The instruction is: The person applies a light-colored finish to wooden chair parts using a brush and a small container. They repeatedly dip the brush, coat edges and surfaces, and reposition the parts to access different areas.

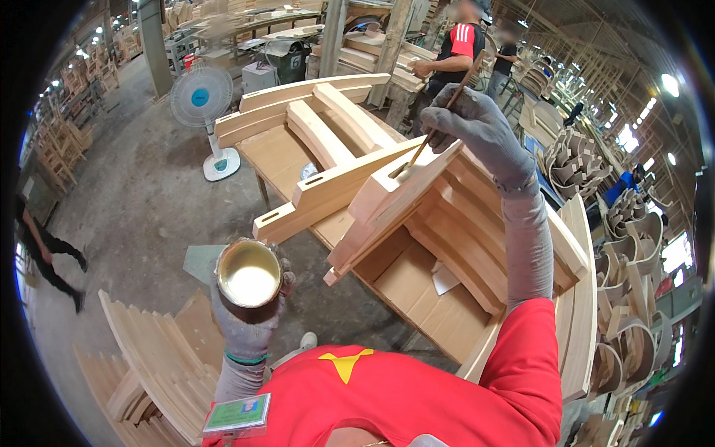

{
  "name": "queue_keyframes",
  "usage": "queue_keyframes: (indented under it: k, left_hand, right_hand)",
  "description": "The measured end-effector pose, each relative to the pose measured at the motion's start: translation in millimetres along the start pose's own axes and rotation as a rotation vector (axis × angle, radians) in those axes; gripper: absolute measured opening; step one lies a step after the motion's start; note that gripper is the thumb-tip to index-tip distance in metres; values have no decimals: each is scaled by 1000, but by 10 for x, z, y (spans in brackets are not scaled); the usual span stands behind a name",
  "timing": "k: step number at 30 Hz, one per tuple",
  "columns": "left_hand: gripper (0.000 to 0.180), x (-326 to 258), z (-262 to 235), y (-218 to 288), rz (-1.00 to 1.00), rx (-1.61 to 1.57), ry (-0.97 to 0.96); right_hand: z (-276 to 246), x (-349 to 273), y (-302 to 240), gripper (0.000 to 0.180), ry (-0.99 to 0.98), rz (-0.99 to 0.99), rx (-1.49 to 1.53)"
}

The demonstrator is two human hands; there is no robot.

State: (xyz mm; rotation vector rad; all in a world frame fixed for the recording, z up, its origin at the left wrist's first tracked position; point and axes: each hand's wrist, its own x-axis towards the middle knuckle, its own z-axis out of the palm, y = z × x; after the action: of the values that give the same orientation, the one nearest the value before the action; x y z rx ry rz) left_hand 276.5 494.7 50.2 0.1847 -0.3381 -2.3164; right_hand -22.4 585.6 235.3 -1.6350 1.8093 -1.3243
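My left hand [248, 328], in a grey glove, is closed round a round cup [252, 304] of pale, creamy liquid that looks like glue. My right hand [477, 130], gloved too, grips a thin wooden stick [474, 68] slanting down to the left. The stick's lower tip is at the end of a pale wooden part [376, 190] in the stack before me; whether it has a brush end I cannot tell. Beside that part lies a wooden rail [320, 190] with slots cut in its end.
Curved wooden parts lie across a brown-topped table [406, 287]. A standing fan [201, 97] is beyond it at left. More curved pieces [160, 357] are stacked at lower left. One person [454, 56] stands beyond the table; another [48, 249] is at far left.
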Motion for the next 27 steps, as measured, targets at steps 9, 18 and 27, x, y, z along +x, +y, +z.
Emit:
queue_keyframes:
  k: [9,18,27]
  left_hand:
    - [43,4,51,10,5,-33,77]
    - [45,53,12,49,2,-2,2]
    - [47,29,135,59,6,30,3]
  right_hand:
    - [15,7,-40,19,-5,28,43]
    - [28,45,-74,21,-99,10,86]
    - [70,64,-206,22,-46,55,77]
